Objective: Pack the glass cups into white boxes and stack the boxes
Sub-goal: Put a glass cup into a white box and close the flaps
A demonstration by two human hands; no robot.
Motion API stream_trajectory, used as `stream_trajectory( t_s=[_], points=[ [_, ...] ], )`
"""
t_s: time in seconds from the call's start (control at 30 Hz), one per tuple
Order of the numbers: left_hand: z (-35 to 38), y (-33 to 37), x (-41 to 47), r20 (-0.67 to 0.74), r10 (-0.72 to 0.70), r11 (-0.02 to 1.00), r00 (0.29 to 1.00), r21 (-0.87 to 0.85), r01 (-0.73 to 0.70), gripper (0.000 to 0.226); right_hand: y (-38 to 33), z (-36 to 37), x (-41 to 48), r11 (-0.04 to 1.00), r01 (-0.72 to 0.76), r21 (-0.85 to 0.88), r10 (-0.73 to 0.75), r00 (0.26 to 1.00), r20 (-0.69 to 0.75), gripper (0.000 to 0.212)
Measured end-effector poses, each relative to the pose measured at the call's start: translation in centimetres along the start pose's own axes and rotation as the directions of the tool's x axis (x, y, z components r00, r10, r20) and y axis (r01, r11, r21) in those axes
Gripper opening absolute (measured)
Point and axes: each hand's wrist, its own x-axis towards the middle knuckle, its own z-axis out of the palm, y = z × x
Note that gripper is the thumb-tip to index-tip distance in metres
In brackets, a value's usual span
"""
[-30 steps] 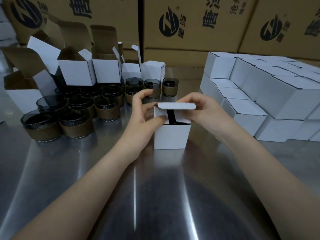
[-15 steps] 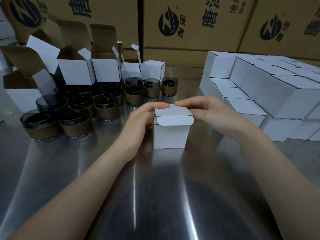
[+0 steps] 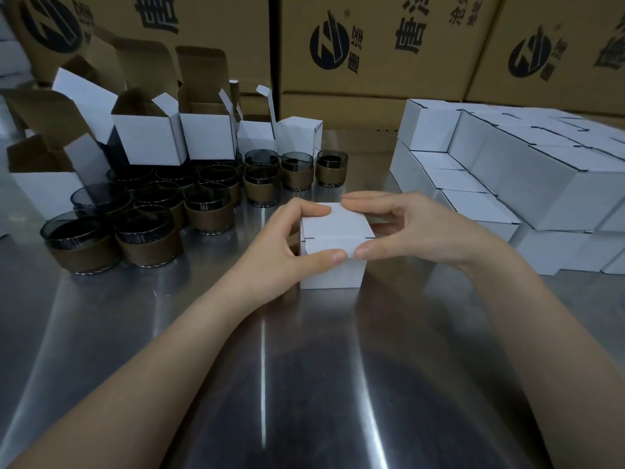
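Head view: both hands [image 3: 280,245] [image 3: 416,231] pinch white box [image 3: 333,269], lid folded down.

From my remote station, the metal table [image 3: 304,367] looks polished, throwing back the light in glossy streaks. The white box [image 3: 333,228] is smooth, matt paperboard; the open boxes [image 3: 148,137] show raw brown card inside. The glass cups [image 3: 206,211] are smoky and shiny, banded in dull brown sleeves [image 3: 84,255]. Behind, the cartons [image 3: 372,45] are matt brown cardboard with dark print.
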Motion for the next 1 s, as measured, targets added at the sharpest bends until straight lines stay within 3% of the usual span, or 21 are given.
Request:
stream_trajectory(
  t_s=[0.37, 1.0],
  points=[
    [0.23, -0.08, 0.32, -0.035, 0.030, 0.972, 0.999, -0.231, -0.037, 0.034, -0.06, 0.08, -0.03, 0.996, 0.050, 0.069, -0.046, 0.997, -0.063, 0.046],
    [0.19, 0.31, 0.06, 0.014, 0.008, 0.966, 1.000, -0.258, -0.004, 0.038, 0.27, -0.10, 0.02, 0.997, 0.074, 0.005, -0.074, 0.996, -0.044, 0.045]
  ],
)
